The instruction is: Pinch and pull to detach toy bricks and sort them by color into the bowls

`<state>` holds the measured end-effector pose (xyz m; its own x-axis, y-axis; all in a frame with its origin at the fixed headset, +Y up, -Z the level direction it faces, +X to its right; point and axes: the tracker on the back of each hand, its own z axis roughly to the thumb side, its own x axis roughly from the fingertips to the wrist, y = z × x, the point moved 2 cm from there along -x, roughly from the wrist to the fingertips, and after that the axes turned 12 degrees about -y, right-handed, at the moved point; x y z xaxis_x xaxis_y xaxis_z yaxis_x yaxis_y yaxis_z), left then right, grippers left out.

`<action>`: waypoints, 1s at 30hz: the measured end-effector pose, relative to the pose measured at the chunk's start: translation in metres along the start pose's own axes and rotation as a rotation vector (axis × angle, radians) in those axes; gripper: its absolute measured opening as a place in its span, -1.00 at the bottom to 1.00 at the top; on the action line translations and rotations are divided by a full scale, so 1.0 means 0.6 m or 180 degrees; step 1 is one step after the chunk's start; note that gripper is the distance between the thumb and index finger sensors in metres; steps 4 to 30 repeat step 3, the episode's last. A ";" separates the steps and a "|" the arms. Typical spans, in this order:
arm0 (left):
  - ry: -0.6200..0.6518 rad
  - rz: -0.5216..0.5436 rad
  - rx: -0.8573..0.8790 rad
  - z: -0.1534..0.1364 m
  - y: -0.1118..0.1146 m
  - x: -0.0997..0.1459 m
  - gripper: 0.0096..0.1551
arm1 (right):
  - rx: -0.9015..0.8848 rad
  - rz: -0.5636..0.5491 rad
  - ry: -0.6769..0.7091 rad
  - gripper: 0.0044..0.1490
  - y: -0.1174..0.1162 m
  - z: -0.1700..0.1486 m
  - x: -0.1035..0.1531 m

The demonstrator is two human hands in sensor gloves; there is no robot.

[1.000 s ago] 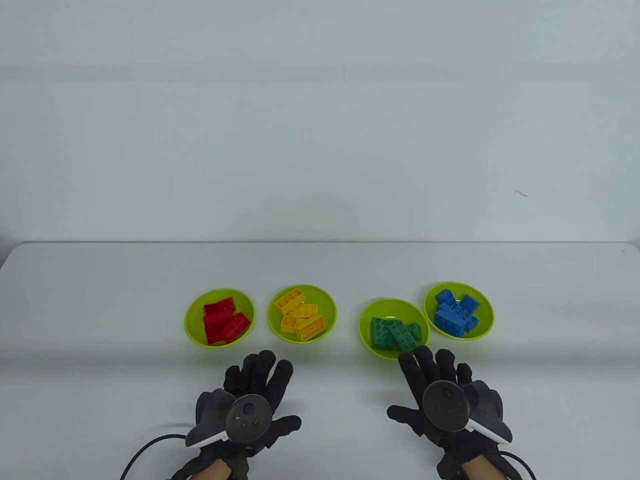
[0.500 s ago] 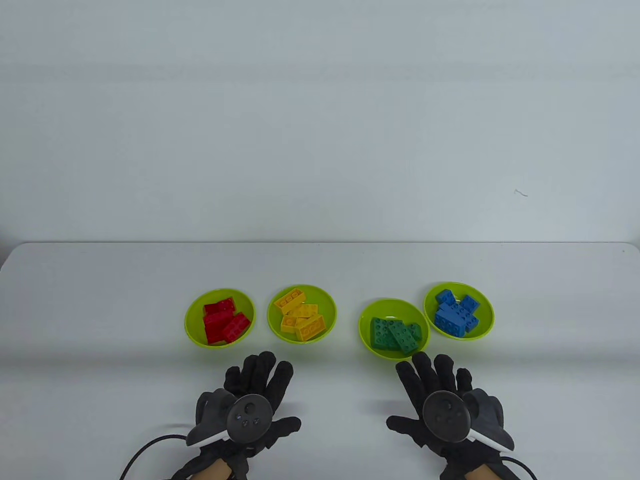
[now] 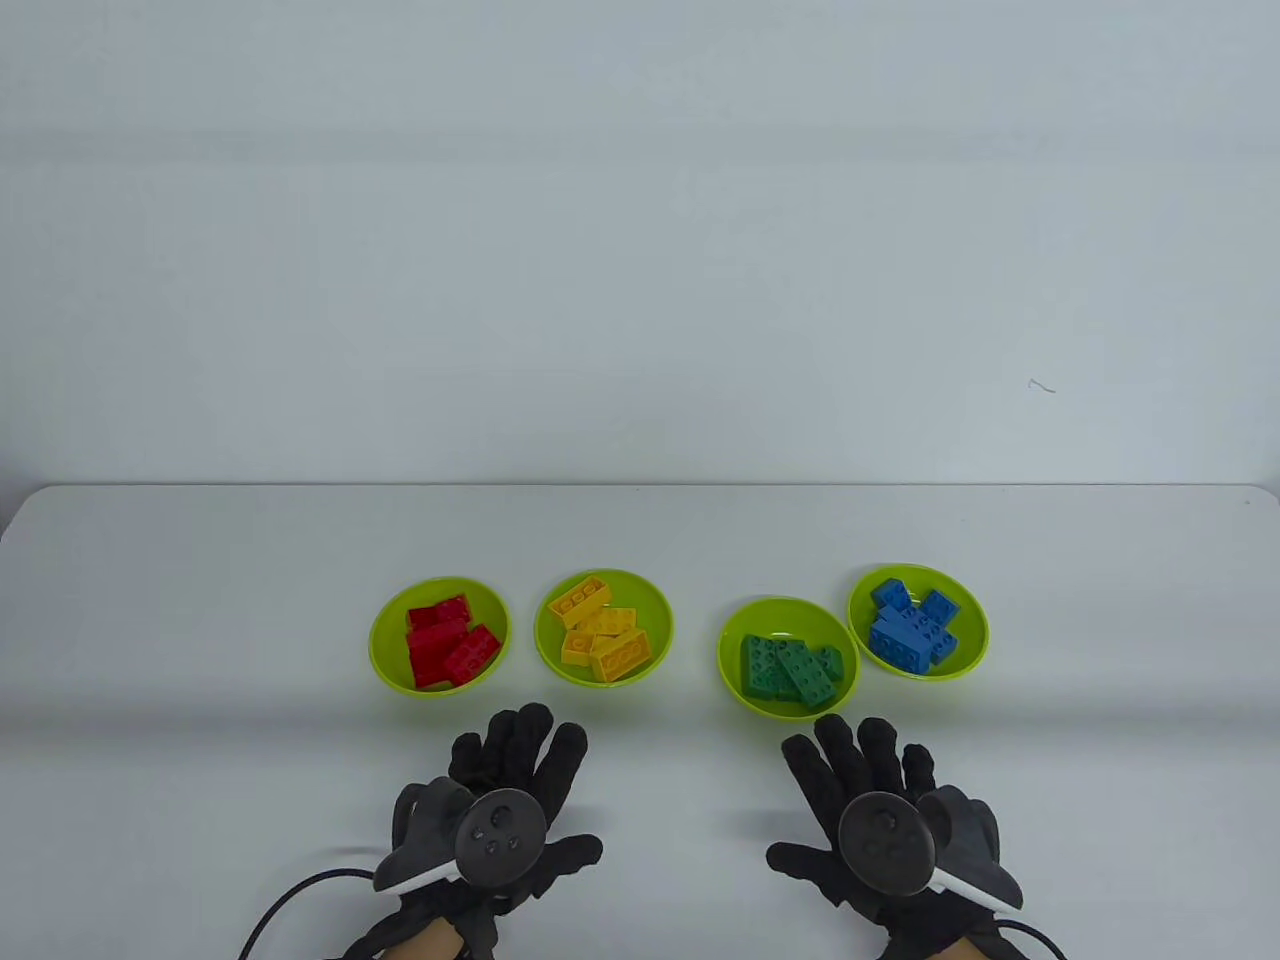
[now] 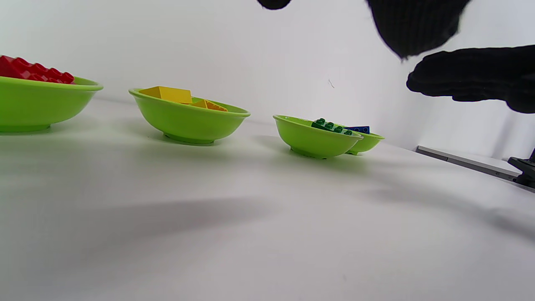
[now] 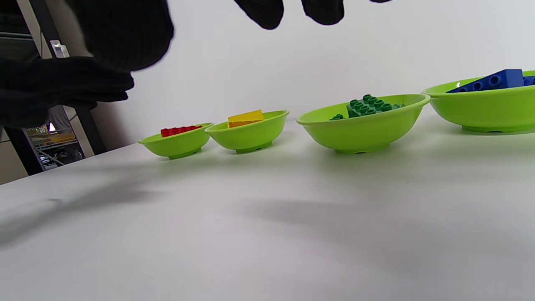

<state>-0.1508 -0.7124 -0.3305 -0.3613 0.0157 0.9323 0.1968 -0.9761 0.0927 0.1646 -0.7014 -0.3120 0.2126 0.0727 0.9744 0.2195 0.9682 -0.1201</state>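
Four lime-green bowls stand in a row. The leftmost bowl point(image 3: 385, 660) holds red bricks point(image 3: 448, 643). Yellow bricks point(image 3: 603, 633) fill the second bowl point(image 3: 655, 600), green bricks point(image 3: 790, 668) the third bowl point(image 3: 735, 625), and blue bricks point(image 3: 910, 625) the rightmost bowl point(image 3: 972, 615). My left hand point(image 3: 520, 750) hovers flat and empty just in front of the yellow bowl. My right hand point(image 3: 850, 755) hovers flat and empty in front of the green bowl, its fingers spread. In the right wrist view the green bricks point(image 5: 368, 105) show above the rim.
The white table point(image 3: 200, 600) ends at a far edge against a pale wall. Cables point(image 3: 290, 900) trail from both wrists at the near edge. A dark stand point(image 4: 524, 171) sits off the table's right side in the left wrist view.
My right hand has drawn back toward me from the green bowl's rim and slightly left. The left hand and the bricks have not moved.
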 end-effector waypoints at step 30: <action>-0.0004 -0.0003 -0.0006 0.001 0.000 0.000 0.13 | -0.0004 0.0023 0.0004 0.14 -0.001 0.001 0.001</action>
